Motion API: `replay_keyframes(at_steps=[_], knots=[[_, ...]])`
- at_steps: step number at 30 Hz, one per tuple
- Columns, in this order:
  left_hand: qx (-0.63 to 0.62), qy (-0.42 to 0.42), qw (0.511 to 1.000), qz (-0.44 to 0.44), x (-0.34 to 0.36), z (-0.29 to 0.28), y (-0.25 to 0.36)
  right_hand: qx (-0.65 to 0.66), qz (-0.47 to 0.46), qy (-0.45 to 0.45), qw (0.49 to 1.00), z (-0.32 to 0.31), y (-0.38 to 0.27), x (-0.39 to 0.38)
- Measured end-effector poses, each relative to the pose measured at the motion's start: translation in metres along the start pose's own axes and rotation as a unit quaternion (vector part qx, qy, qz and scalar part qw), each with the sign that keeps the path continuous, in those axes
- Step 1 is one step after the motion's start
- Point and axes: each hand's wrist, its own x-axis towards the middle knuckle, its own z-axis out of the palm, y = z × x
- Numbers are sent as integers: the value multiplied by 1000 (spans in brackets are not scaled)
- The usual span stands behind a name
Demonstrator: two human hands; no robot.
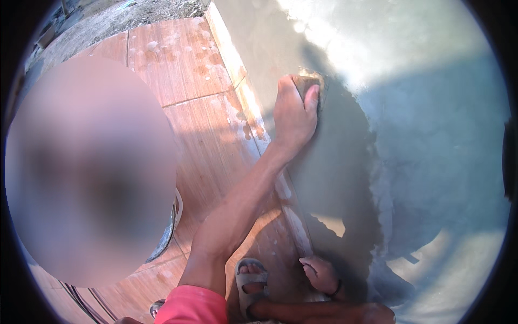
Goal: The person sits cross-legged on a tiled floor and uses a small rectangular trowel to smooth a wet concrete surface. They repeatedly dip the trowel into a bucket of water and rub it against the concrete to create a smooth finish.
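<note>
My left hand (295,113), at the end of a red-sleeved arm, is closed on a small brownish flat tool (308,81), pressed against wet grey plaster (334,173) beside a pale raised edging strip (232,54). My right hand (321,275), with a dark band at the wrist, is low in the view beside the same strip, fingers curled, with nothing visible in them.
Wood-look tiles (194,124) cover the left side, with rubble (145,11) beyond. A curved container rim (167,232) shows beside a large blurred area. A sandalled foot (251,281) is below my left forearm. Lighter grey surface (442,151) spans the right.
</note>
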Motion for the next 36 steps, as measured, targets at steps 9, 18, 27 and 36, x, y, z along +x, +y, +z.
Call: replay_keyframes(at_steps=[9,18,27,36], knots=[[53,25,998,17,51,5,61,-3,-8,21,1000,10,4,-4],[5,-13,1000,-23,-62,2,27,-16,6,-28,999,-2,-17,10],[-22,-67,985,157,-157,14,53,-38,-8,-50,998,4,-22,15],[-52,-85,983,157,-175,26,82,-49,36,-68,996,13,3,-13]])
